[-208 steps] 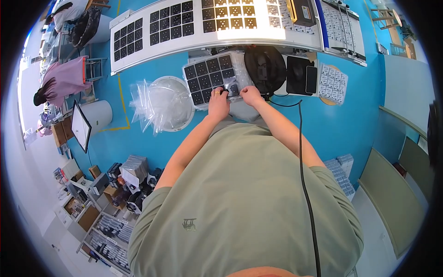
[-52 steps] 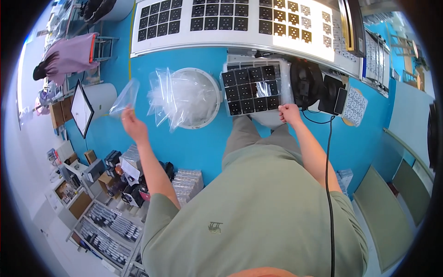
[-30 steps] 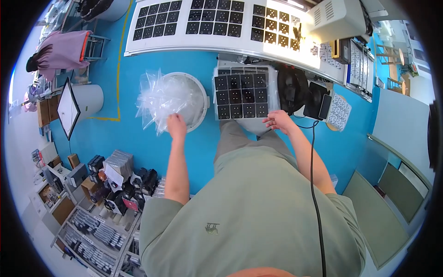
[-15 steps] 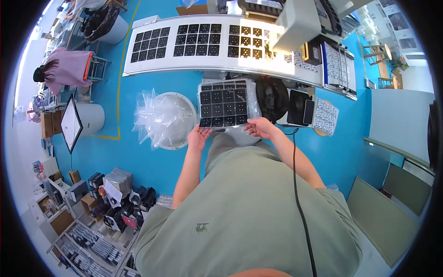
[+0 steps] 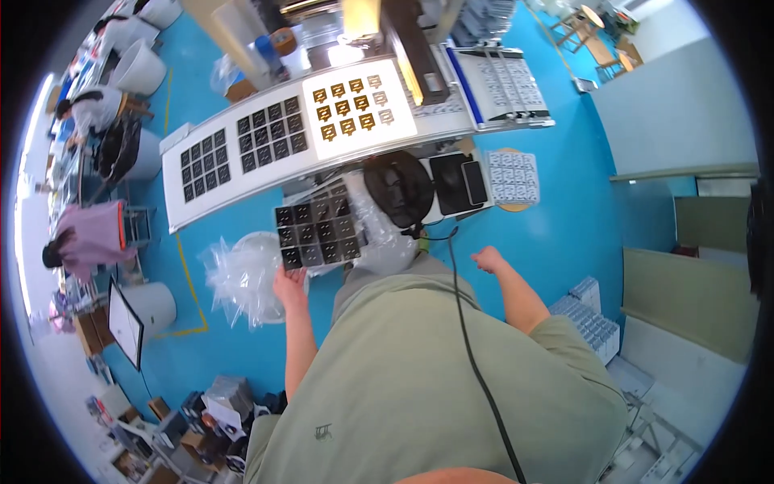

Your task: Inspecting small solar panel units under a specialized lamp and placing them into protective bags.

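Observation:
A sheet of black square pieces (image 5: 319, 234), laid out in rows on a pale backing, lies before me below the long white machine bed. My left hand (image 5: 290, 284) grips its near left corner, the fingertips partly hidden at the edge. Clear plastic film (image 5: 375, 234) lies along the sheet's right side. Away to the right, my right hand (image 5: 488, 260) is in the air over the blue floor, its fingers curled in and no object visible in them.
A white bin (image 5: 256, 246) with clear plastic bags stands left of the sheet. Black squares also cover the machine bed (image 5: 234, 181), partly lit. Right of the sheet are a black bag-like item (image 5: 397, 188), a phone (image 5: 474, 184) and a stool with patterned sheets (image 5: 513, 177). A cable (image 5: 476, 363) hangs over my front.
My right hand has let go of the sheet's near right corner and moved right, its fingers closing. My left hand stays at the near left corner. The view has turned right.

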The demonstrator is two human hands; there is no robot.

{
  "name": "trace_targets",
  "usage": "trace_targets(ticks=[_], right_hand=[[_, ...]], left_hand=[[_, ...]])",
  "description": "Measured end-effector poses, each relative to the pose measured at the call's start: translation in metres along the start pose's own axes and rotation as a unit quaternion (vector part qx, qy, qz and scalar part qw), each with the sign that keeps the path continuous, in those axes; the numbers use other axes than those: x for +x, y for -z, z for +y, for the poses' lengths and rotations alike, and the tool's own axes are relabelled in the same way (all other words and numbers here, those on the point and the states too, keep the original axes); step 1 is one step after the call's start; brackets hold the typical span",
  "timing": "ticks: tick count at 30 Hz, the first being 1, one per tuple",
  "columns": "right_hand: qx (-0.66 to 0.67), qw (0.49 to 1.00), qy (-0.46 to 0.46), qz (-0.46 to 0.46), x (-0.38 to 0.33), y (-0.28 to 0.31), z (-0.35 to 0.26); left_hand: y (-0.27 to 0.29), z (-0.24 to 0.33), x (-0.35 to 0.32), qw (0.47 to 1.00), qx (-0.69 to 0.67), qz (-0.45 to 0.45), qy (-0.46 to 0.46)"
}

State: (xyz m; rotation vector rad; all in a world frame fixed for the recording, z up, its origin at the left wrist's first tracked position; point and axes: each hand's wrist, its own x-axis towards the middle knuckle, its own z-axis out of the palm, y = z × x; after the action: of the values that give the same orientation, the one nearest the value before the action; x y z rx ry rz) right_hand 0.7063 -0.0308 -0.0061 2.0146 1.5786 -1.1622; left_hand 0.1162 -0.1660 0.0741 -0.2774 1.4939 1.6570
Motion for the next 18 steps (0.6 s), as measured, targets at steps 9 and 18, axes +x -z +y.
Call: trace_targets(ticks=[9, 18], right_hand=[[0.466, 0.851, -0.021, 0.240, 0.107, 0.183, 0.076], [0.279, 0.828, 0.024, 0.486, 0.233, 0.419, -0.008]], left_hand=[[-0.069, 0.025, -0.057, 0.978, 0.115, 0.011, -0.176], [-0.109, 0.070, -0.128, 0.934, 0.176, 0.046, -0.306]])
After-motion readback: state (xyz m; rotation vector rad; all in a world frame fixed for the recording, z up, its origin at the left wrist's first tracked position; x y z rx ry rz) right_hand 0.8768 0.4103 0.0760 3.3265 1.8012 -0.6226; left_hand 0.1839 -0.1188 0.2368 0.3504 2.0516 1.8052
